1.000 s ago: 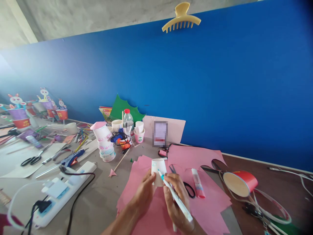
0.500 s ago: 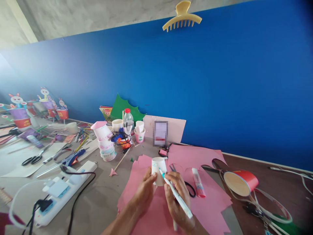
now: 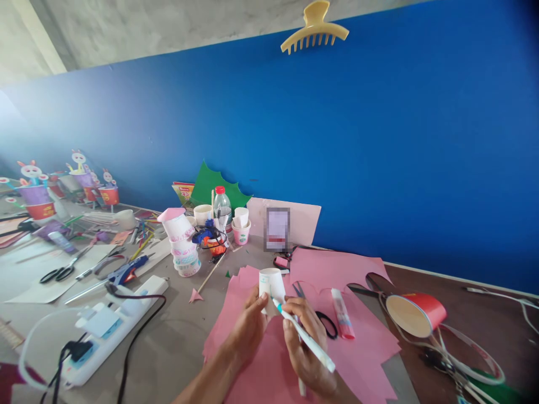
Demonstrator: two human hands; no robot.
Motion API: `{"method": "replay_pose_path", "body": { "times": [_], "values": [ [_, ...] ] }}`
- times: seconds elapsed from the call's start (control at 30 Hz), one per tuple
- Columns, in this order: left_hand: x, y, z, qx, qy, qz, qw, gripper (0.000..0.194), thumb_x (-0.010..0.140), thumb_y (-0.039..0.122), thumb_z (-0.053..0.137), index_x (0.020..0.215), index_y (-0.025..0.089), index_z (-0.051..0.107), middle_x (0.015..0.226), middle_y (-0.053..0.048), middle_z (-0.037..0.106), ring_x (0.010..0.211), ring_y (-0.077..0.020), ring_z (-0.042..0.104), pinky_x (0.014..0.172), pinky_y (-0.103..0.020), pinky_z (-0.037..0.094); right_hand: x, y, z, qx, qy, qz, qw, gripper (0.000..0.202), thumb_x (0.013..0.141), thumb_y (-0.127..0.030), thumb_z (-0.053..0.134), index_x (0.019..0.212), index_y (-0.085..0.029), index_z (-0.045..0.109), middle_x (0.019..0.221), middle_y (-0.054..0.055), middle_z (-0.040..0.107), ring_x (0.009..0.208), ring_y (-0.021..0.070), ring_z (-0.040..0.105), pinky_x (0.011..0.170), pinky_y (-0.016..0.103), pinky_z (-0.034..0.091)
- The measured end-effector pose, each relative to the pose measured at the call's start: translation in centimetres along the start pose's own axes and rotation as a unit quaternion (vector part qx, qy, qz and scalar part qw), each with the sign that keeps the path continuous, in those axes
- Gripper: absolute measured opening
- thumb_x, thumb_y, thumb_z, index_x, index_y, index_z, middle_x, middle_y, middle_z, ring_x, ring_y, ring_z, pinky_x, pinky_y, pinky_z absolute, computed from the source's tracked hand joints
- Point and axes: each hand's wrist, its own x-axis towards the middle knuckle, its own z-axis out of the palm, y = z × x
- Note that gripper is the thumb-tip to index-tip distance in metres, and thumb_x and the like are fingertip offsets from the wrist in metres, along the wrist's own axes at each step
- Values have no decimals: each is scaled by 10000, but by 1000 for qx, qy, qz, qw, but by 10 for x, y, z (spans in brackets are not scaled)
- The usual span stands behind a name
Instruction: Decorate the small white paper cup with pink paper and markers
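My left hand [image 3: 251,322] is closed around a small white paper cup [image 3: 272,283], its thumb on the near side. Faint teal lines mark the cup's upper left wall. In my right hand [image 3: 306,342] is a white marker [image 3: 309,343] with a teal tip, its point at or very near the cup's lower wall; I cannot tell if it touches. Both hands are over pink paper sheets [image 3: 252,370]. Just right of my right hand lie black-handled scissors [image 3: 326,324], partly hidden by it, and a glue stick [image 3: 343,314] with a red base.
A stacked cup tower [image 3: 181,241] with a pink roof stands left, near a capped bottle [image 3: 220,205]. A white power strip [image 3: 122,325] with cords lies nearer. Right are a red paper cup [image 3: 425,314] on its side and looped cables. A blue panel [image 3: 379,140] rises behind.
The cup has tilted and turned a little in my left hand. The marker tip has moved slightly down and left along the cup's wall.
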Motion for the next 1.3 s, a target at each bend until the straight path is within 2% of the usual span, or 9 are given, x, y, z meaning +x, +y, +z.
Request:
{"method": "replay_pose_path", "body": {
  "times": [0.33,0.5,0.67,1.03,1.3],
  "values": [
    [2,-2,-7,10,1,16,1000,392,830,441,710,1148,216,668,1028,-53,716,970,-240,638,839,-324,470,2,-2,-2,15,-32,-3,999,156,954,-195,468,875,-216,601,750,27,622,691,178,631,615,290,544],
    [2,0,-3,1,-12,16,1000,399,837,428,711,1151,184,672,1016,-69,720,991,-251,648,880,-339,465,-2,3,-2,17,18,38,999,107,960,-241,497,973,-217,600,832,30,638,728,175,636,627,276,537],
    [2,0,-5,-3,-6,5,1000,416,842,407,717,1195,196,655,1100,-81,713,1053,-268,637,914,-349,459,-7,10,2,29,38,68,997,129,980,-247,487,1025,-213,603,863,27,641,654,155,600,588,277,524],
    [1,-1,-5,21,-25,6,999,413,830,421,723,1168,190,674,1074,-82,704,1059,-276,610,911,-347,433,-3,10,4,47,46,48,997,126,976,-219,502,1044,-212,608,895,49,643,806,186,647,668,290,554],
    [1,-2,-6,24,-36,12,999,383,841,407,705,1154,187,685,1048,-81,712,1052,-292,614,896,-356,438,-5,11,5,36,42,53,997,125,975,-204,500,1047,-214,601,905,38,641,741,160,628,648,274,538]
  ]
}}
